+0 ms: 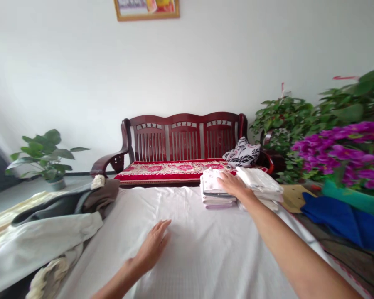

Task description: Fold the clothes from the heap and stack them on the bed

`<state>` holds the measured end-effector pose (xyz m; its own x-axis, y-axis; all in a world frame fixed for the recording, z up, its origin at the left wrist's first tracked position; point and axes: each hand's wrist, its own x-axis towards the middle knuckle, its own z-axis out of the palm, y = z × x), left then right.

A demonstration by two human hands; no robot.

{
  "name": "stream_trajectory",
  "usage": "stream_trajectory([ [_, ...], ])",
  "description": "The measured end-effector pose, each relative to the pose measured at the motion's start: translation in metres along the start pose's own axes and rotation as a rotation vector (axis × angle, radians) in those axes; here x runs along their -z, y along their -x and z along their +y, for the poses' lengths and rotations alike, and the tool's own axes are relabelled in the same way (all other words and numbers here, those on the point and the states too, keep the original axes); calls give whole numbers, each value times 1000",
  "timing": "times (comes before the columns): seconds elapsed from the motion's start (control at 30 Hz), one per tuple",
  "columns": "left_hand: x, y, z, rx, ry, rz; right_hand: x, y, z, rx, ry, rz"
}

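Observation:
My right hand (232,183) rests on the top of a stack of folded clothes (212,182), white and pale lilac with one dark layer, at the far side of the table. Its fingers lie stretched out, pointing away from me. Touching or close to that hand on its right is a second stack of folded white clothes (260,182). My left hand (154,245) is open over the white sheet (187,253), with nothing in it; whether it touches the cloth I cannot tell.
A heap of unfolded clothes (50,236) lies on the left. Behind the table stands a dark red wooden bench (180,137) with a patterned cushion (243,153). Blue cloth (343,220) and purple flowers (345,151) are on the right. A potted plant (48,155) stands at the left.

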<state>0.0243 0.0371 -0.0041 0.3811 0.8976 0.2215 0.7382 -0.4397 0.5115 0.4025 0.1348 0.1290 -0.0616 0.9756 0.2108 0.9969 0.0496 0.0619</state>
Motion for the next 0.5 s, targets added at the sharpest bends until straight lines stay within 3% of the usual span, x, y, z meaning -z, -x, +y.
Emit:
stream_trajectory([
  [0.13, 23, 23, -2, -36, -13, -75, 4, 18, -31, 44, -76, 242],
  [0.17, 28, 27, -3, -46, 0, -84, -2, 26, -43, 116, -191, 385],
  [0.23, 39, 33, -7, -34, 10, -61, -22, 49, -69, 269, -408, 475],
  [0.37, 69, 43, -24, 83, -207, 113, -73, 104, -116, 369, -592, 329],
  [0.5, 112, 54, -49, 284, -566, 327, -106, 130, -131, 312, -653, 204],
])
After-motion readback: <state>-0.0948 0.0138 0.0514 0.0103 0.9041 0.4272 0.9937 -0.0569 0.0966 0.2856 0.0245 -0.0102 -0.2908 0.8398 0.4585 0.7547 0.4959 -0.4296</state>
